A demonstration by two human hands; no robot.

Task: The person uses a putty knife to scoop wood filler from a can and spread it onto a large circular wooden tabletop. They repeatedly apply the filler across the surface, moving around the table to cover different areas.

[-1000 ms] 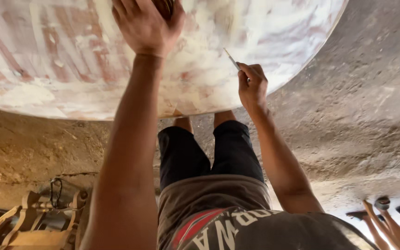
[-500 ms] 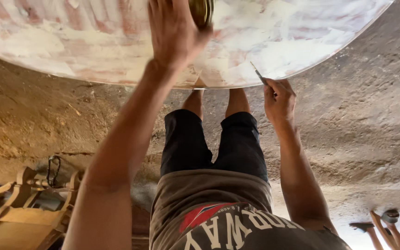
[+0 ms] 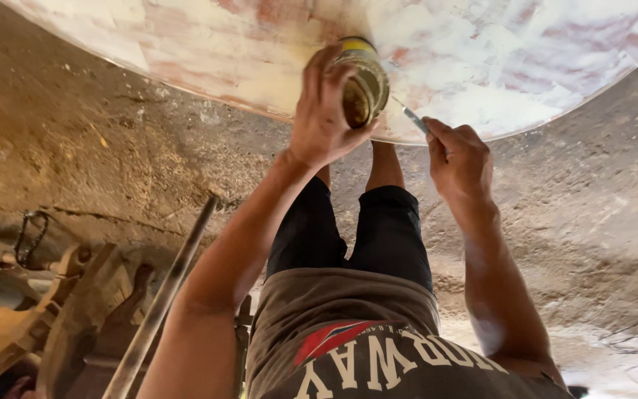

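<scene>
A big curved hull (image 3: pixel 540 66) fills the top of the view, its surface smeared with white filler over reddish wood, with bare reddish streaks showing toward the upper left. Below it lies the dirt ground (image 3: pixel 112 148), rough and cracked, with the person's legs in dark shorts (image 3: pixel 363 229) stretched out toward the hull and a grey shirt at the bottom edge. At lower left sit some wooden pieces (image 3: pixel 9 325) and a long metal bar (image 3: pixel 160 295) leaning across them.

The left hand (image 3: pixel 323 111) is raised against the hull, its grip wrapped around a small round tin (image 3: pixel 363 85) with a yellow band, the open mouth tipped toward the camera. The right hand (image 3: pixel 459 159) is just beside it, fingers clenched around the handle of a thin putty knife (image 3: pixel 411 117), whose blade points up at the hull's lower edge, close to the tin.

By the look of it, much of the surface already wears a coat of filler, while the streaky reddish patches seem yet to be covered; the work appears well underway, not finished.
</scene>
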